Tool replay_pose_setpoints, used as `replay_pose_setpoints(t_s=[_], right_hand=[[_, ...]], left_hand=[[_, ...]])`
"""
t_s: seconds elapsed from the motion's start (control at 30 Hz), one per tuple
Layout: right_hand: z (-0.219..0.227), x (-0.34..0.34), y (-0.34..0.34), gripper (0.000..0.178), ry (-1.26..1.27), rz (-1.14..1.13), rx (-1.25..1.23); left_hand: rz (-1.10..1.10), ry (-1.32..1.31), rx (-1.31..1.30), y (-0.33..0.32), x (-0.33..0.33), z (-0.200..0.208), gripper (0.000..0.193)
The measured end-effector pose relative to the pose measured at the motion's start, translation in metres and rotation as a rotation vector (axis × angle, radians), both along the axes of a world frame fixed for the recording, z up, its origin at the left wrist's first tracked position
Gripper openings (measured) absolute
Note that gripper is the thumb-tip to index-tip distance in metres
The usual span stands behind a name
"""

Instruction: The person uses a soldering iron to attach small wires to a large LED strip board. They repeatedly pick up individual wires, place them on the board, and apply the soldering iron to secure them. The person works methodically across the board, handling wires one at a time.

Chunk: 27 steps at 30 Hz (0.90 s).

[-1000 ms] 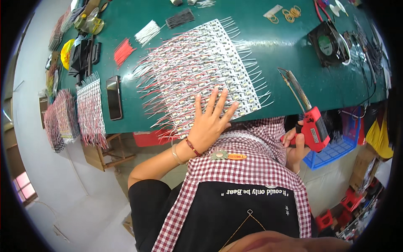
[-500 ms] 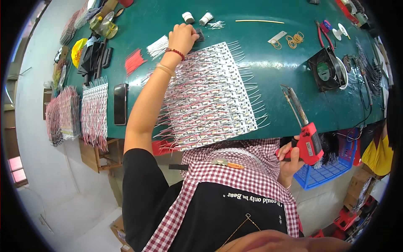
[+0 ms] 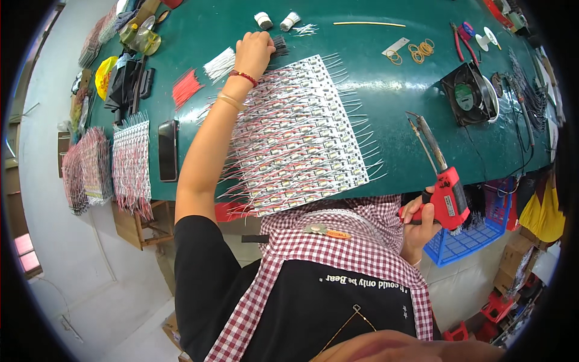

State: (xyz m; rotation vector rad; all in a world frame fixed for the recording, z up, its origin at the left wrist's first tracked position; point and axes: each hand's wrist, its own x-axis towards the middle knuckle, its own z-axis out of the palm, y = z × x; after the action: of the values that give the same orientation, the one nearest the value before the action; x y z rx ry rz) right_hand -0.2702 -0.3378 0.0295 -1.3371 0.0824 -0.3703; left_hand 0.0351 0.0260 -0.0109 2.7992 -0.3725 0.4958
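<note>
My left hand (image 3: 253, 51) is stretched out to the far side of the green table (image 3: 386, 84), its fingers closed on a small bundle of black wires (image 3: 279, 43). My forearm lies across a big panel of white LED strips with red and white leads (image 3: 301, 139). Low at the table's near edge, my right hand (image 3: 418, 221) grips a red soldering gun (image 3: 449, 196) whose metal tip points up over the table.
Bundles of white wires (image 3: 220, 63) and red wires (image 3: 184, 87) lie left of my hand. A black phone (image 3: 167, 149) and more wired panels (image 3: 132, 160) sit farther left. A small black fan (image 3: 467, 93), rubber bands (image 3: 416, 51), pliers (image 3: 461, 33) and a blue basket (image 3: 470, 238) are at right.
My left hand has left the near part of the LED panel and reached to the table's far side, closing on the black wires. The right hand with the soldering gun has barely moved.
</note>
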Motion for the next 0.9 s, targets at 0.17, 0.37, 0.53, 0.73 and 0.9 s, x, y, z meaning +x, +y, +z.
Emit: replay_pose_setpoints(t_s=[0.17, 0.37, 0.53, 0.73, 0.9], right_hand=[[-0.006, -0.008, -0.002, 0.038, 0.054, 0.032, -0.016], [-0.008, -0.039, -0.011, 0.052, 0.247, 0.093, -0.018], [-0.017, -0.073, -0.023, 0.043, 0.374, 0.219, -0.045], [-0.023, -0.104, -0.023, 0.018, 0.578, 0.195, 0.014], [-0.026, -0.108, -0.027, 0.012, 0.581, 0.307, -0.147]], left_hand=[[-0.235, -0.329, 0.097, -0.012, -0.026, 0.019, 0.006], [-0.755, -0.045, -0.289, -0.087, -0.156, 0.038, 0.027], [-0.835, 0.191, -0.307, -0.108, -0.205, 0.020, 0.028], [-0.841, 0.188, -0.239, -0.113, -0.211, 0.009, 0.027], [-0.843, 0.202, -0.215, -0.113, -0.212, 0.010, 0.027]])
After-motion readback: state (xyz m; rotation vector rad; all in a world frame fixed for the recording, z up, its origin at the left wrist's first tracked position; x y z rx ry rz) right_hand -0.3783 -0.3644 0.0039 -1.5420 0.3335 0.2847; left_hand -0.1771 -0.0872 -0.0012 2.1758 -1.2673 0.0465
